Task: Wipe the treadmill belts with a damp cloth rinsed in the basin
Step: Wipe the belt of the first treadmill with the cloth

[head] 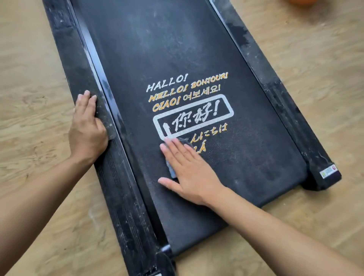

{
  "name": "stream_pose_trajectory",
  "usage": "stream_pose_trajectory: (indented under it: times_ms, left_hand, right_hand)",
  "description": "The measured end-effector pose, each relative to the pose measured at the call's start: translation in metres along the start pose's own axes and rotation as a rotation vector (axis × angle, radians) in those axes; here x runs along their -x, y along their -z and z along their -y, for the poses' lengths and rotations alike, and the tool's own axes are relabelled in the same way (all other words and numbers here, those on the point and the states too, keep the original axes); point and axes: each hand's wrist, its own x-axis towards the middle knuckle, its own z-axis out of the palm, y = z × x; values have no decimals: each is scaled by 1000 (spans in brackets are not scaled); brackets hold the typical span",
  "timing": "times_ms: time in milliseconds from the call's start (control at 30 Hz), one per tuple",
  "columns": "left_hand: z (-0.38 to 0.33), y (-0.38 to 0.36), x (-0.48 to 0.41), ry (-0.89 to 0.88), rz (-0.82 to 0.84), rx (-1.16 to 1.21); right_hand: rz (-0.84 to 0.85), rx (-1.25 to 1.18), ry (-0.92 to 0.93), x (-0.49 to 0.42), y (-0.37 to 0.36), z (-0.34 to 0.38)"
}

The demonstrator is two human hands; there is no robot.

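A black treadmill belt with white and yellow greetings printed on it runs from the top of the head view to the lower middle. My right hand lies flat on the belt with straight fingers, pressing a small grey cloth that peeks out under the fingers and covers part of the lettering. My left hand rests on the dusty left side rail, fingers over its outer edge, thumb on top. The belt looks dusty farther up.
The treadmill lies on a light wood-pattern floor. Its right side rail ends in a corner cap with a sticker. An orange object shows at the top right edge. No basin is in view.
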Motion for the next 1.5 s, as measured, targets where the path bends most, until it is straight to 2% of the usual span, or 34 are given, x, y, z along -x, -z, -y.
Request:
stream_pose_trajectory:
  times_ms: [133, 233, 333, 400, 467, 633, 700, 867, 967, 1133, 1267, 1333, 1500]
  left_hand:
    - [1, -1, 0, -25, -3, 18]
    - [0, -1, -1, -27, -2, 30]
    - [-1, 1, 0, -15, -14, 23]
    - [-3, 1, 0, -9, -14, 31]
    - [-3, 0, -1, -5, -14, 26]
    - [-10, 0, -2, 9, 2, -51]
    - [-22, -2, 4, 65, 13, -87]
    - [-36, -17, 41, 14, 25, -251]
    - [-33, -15, 43, 14, 22, -271]
    - [-36, -15, 41, 6, 9, -275]
    - [-37, -18, 41, 10, -23, -267]
    - [-35, -19, 41, 3, -33, -265]
    - [-36, -20, 41, 11, -46, -265]
  right_hand:
    - [6, 9, -320, 44, 23, -100]
    - [-52, -77, -606, 93, 33, -159]
    - [-118, -179, -818, 120, 30, -169]
    - [-145, -180, -881, 114, 22, -140]
    - [-138, -163, -801, 95, 12, -91]
    - [-24, -135, -240, 29, -14, 59]
    - [9, -111, -138, 20, -20, 90]
    - [65, -103, -20, 103, -31, 100]
    - [98, -67, 5, 149, -37, 103]
    - [145, -59, -10, 107, -31, 100]
    - [70, -18, -94, 18, -22, 95]
    - [29, -29, -105, 2, -18, 97]
    - [-26, -42, -25, 106, -35, 89]
